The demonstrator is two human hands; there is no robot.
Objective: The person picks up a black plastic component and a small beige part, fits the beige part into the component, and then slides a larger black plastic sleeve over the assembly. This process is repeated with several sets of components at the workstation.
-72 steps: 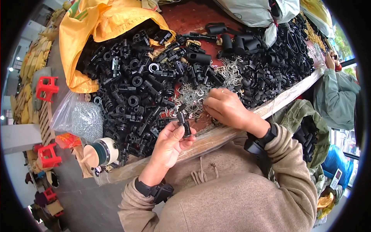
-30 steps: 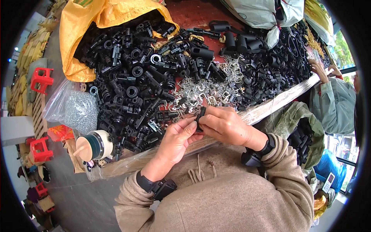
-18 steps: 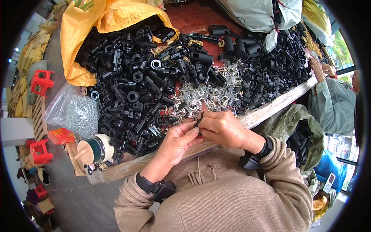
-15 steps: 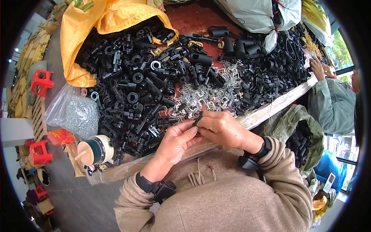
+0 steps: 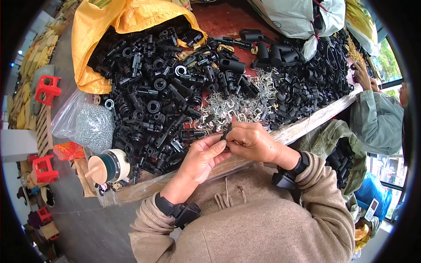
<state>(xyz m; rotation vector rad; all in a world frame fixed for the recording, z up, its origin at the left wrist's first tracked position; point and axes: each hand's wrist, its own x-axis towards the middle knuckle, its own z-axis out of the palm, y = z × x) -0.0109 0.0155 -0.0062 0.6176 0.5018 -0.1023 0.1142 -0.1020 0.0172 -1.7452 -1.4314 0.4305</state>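
Observation:
Close to the table's near edge, my left hand [image 5: 202,158] and my right hand [image 5: 254,142] meet over a small black plastic part [image 5: 226,132]. Thumb and fingers of the left pinch it from below. The right hand's curled fingers press against its upper side, and they cover most of it. Just beyond lies a heap of bent metal clips [image 5: 232,107]. To the left of the clips spreads a big pile of black tubular plastic fittings [image 5: 153,107]. Small black plastic pieces [image 5: 298,96] are heaped on the right.
A yellow woven sack [image 5: 85,65] lies open at the far left. Beside it are a clear bag of small metal pieces [image 5: 94,127] and a lidded cup [image 5: 115,165]. The wooden table edge [image 5: 302,127] runs before me. At right, a co-worker's sleeve [image 5: 377,120] and a green sack [image 5: 355,153].
My right fingers have curled in more tightly around the black part. Both hands stay together in nearly the same place. The whole view has shifted slightly.

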